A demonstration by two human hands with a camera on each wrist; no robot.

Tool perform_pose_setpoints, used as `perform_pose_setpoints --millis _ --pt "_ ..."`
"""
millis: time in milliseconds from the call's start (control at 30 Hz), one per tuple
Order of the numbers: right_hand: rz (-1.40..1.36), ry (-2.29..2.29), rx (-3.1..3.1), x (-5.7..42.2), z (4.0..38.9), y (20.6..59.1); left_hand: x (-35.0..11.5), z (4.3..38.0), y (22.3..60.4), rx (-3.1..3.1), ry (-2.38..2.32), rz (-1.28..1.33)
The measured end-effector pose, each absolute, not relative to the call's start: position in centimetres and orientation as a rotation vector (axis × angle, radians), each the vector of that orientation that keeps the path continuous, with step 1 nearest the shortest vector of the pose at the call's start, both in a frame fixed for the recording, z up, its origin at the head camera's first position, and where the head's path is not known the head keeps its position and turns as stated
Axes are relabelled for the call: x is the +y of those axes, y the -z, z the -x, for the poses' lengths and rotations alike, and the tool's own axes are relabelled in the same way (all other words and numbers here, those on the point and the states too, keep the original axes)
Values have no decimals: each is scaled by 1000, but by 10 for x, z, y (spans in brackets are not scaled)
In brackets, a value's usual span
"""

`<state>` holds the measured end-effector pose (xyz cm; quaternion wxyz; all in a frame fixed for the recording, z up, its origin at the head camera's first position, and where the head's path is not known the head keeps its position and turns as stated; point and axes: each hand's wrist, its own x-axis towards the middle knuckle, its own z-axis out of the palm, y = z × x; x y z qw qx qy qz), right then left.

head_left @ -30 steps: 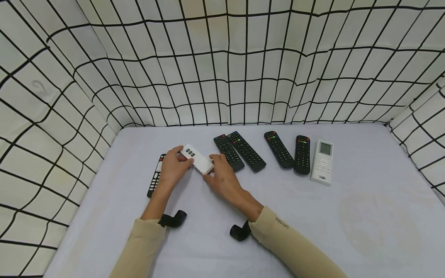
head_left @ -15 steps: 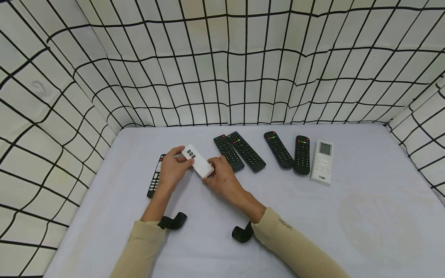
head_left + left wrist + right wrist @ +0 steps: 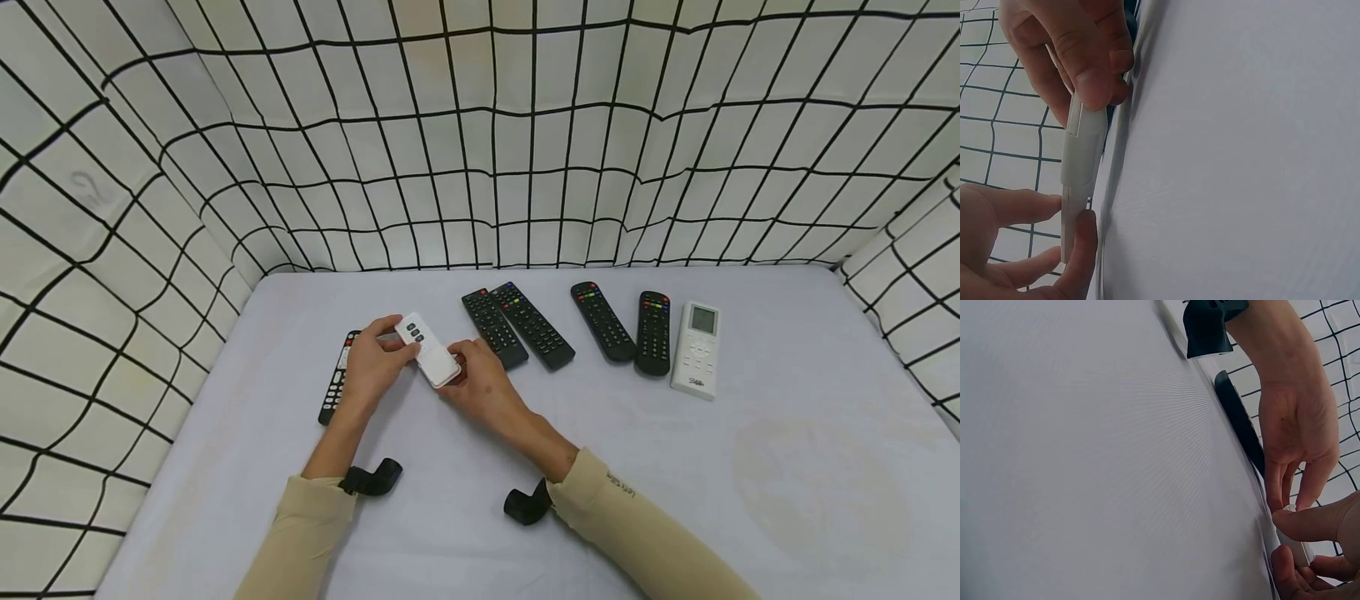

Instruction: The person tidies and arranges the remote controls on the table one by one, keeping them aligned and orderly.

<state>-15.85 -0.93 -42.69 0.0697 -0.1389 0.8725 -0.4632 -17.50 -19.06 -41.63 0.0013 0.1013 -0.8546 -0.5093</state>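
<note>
A white remote control (image 3: 431,357) with a few dark buttons is held between both hands, tilted so its button side faces up in the head view. My left hand (image 3: 371,367) pinches its far-left end, thumb on the face. My right hand (image 3: 480,379) grips the near-right end by its edges. The left wrist view shows the white remote (image 3: 1082,156) edge-on, raised off the cloth. In the right wrist view the fingers partly cover the remote (image 3: 1299,549). Beneath the left hand lies a black remote (image 3: 332,392), partly hidden by that hand.
Two black remotes (image 3: 491,323) (image 3: 532,327) lie side by side just beyond the right hand. Farther right are two more black remotes (image 3: 602,322) (image 3: 653,333) and a white remote with a screen (image 3: 696,350). Black netting (image 3: 525,142) over white cloth surrounds the white-covered table (image 3: 442,542).
The white remote has turned slightly to a steeper angle and shifted a little right. My right hand has moved slightly toward me with it. The other remotes stay put.
</note>
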Motion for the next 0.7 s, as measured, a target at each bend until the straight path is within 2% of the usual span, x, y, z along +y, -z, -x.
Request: perform_pose_setpoints --millis 700 --pt "501 1408 2574 -9 152 428 -193 169 420 -2639 1668 -349"
